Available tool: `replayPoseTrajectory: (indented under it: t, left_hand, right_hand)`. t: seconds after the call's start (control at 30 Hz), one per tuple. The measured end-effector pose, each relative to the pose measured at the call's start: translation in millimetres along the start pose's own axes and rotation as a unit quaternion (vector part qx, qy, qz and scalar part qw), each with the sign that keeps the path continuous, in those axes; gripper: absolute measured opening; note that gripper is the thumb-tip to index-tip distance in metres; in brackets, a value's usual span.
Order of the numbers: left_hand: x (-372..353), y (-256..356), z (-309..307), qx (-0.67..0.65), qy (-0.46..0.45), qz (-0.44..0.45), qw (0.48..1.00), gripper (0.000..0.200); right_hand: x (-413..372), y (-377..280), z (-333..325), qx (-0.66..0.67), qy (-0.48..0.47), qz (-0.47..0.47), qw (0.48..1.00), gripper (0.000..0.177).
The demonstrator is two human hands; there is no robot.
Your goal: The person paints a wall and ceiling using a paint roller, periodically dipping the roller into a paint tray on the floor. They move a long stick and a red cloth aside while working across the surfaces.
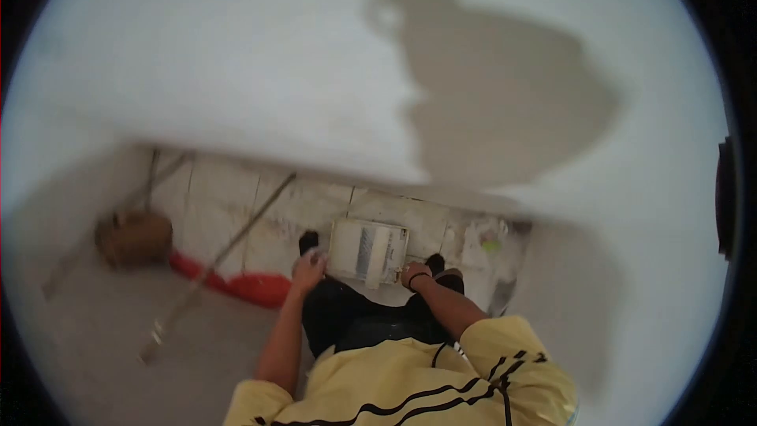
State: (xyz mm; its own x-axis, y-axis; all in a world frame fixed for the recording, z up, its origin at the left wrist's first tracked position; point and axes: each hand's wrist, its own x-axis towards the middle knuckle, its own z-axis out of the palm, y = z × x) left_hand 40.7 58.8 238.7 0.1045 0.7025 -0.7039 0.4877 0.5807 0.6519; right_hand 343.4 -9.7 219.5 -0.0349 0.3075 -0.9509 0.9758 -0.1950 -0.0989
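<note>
On the left, a brown rounded object [132,240] sits beside a long red object [262,289], crossed in view by a slanting pole [251,225]. Next, the left hand [311,267] has its fingers curled just by the left edge of an off-white rectangular box [345,248]; whether they grip it, I cannot tell. Between both hands, over pale tiles [315,201], the box shows a grey-blue printed panel and dark lettering, a pale strip [379,256] overhanging its near edge. The right hand [415,274] curls at its near right corner, grip unclear.
</note>
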Motion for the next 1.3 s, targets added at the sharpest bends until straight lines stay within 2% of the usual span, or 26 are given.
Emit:
replayPoseTrajectory:
  t: [0.07,0.1,0.17,0.2,0.23,0.27,0.3,0.47,0.53,0.6,0.63,0.7,0.73,0.77,0.8,0.83,0.93,0.97,1.07,1.3]
  left_hand:
    - [11.1,-19.1,-0.6,0.029,0.104,0.030,0.994,0.039]
    - [10.7,-25.7,2.1,0.041,0.155,0.046,0.986,0.038]
    - [8.8,-27.5,2.7,-0.061,0.194,0.014,0.979,0.038]
    - [2.6,-28.4,4.8,-0.136,0.218,0.012,0.966,0.039]
    - [-3.3,-31.5,7.1,-0.155,0.230,-0.002,0.961,0.039]
    - [-13.9,-35.4,9.3,-0.158,0.263,0.024,0.951,0.037]
    - [-20.8,-41.4,13.8,-0.157,0.291,0.043,0.943,0.034]
    - [-34.0,-66.6,39.5,-0.300,0.298,0.000,0.906,0.035]
    - [-37.1,-66.8,49.8,-0.345,0.305,-0.014,0.887,0.036]
    - [-39.8,-68.8,58.9,-0.363,0.288,0.013,0.886,0.036]
    - [-41.3,-70.4,61.2,-0.368,0.279,0.002,0.887,0.036]
    - [-41.0,-65.7,65.9,-0.444,0.289,-0.003,0.848,0.036]
    - [-42.0,-62.4,69.3,-0.452,0.281,-0.017,0.847,0.036]
    - [-44.0,-63.9,68.3,-0.452,0.278,-0.009,0.847,0.037]
    - [-45.5,-64.5,66.1,-0.450,0.278,0.003,0.848,0.038]
    - [-45.9,-61.4,64.8,-0.483,0.281,-0.022,0.829,0.038]
    - [-45.5,-64.0,66.8,-0.502,0.264,-0.015,0.824,0.038]
    - [-45.9,-65.1,66.8,-0.506,0.264,-0.020,0.821,0.038]
    - [-46.3,-64.8,66.6,-0.532,0.260,-0.012,0.806,0.039]
    - [-46.5,-65.5,69.5,-0.515,0.247,-0.038,0.820,0.041]
  right_hand:
    - [15.6,-4.0,5.2,-0.050,0.040,-0.030,0.998,0.039]
    - [25.3,-3.9,9.9,-0.089,0.020,-0.039,0.995,0.039]
    - [46.3,-1.6,13.1,-0.025,0.040,0.001,0.999,0.039]
    - [52.2,0.0,16.5,-0.053,0.031,-0.002,0.998,0.039]
    - [59.7,-1.9,19.3,-0.067,0.061,-0.005,0.996,0.041]
    - [65.7,-4.2,26.9,-0.075,0.095,-0.012,0.993,0.043]
    - [75.7,-3.9,33.9,-0.091,0.085,-0.014,0.992,0.043]
    - [124.7,-31.2,44.9,-0.108,0.033,-0.008,0.994,0.045]
    - [108.5,-68.5,24.8,-0.140,-0.011,-0.016,0.990,0.042]
    - [126.9,-80.4,32.7,-0.165,-0.058,-0.016,0.984,0.042]
    - [146.3,-74.9,46.3,-0.198,-0.064,-0.040,0.977,0.040]
    - [162.1,-65.8,57.2,-0.265,-0.076,-0.096,0.957,0.040]
    - [164.1,-67.8,57.3,-0.297,-0.081,-0.136,0.942,0.041]
    - [167.4,-68.7,62.8,-0.299,-0.091,-0.126,0.941,0.041]
    - [172.1,-70.4,68.7,-0.211,-0.039,-0.059,0.975,0.043]
    - [177.2,-71.2,71.4,-0.120,0.014,0.009,0.993,0.044]
    - [185.2,-79.5,64.4,-0.116,-0.017,0.016,0.993,0.048]
    - [185.6,-78.5,71.1,-0.145,0.013,0.005,0.989,0.049]
    - [186.2,-73.0,77.1,-0.124,0.010,0.016,0.992,0.049]
    - [194.2,-74.0,87.7,-0.105,0.012,0.025,0.994,0.046]
